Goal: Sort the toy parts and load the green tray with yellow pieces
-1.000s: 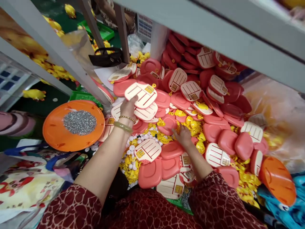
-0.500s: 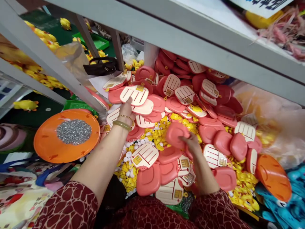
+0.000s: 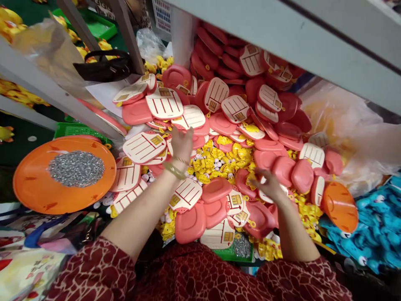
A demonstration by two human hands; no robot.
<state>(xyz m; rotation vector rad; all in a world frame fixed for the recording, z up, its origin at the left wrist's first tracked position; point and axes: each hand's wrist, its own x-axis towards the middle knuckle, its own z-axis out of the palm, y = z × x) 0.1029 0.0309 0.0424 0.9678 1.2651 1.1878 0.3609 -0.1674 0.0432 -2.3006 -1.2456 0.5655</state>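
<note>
A big heap of pink plastic shells (image 3: 219, 121) lies under a grey shelf, some turned up to show cream ribbed insides (image 3: 164, 102). Small yellow parts (image 3: 216, 161) and white beads (image 3: 205, 163) fill the gap in the middle. My left hand (image 3: 181, 142) is raised over the heap with fingers stretched out, palm towards the shells, holding nothing; bracelets sit on its wrist. My right hand (image 3: 267, 184) hovers low over pink shells at the right with fingers spread, blurred by motion, and nothing shows in it.
An orange plate (image 3: 28, 188) holding a pile of small silver bits (image 3: 77, 167) sits at the left. Another orange piece (image 3: 340, 207) lies at the right beside blue toys (image 3: 376, 225). A grey shelf (image 3: 297, 37) and slanted frame bars overhang the heap. A green tray edge (image 3: 232, 253) shows near my lap.
My right hand let go of the pink shell it had lifted and moved right and down. My left hand came off the cream shell and opened. The view shifted.
</note>
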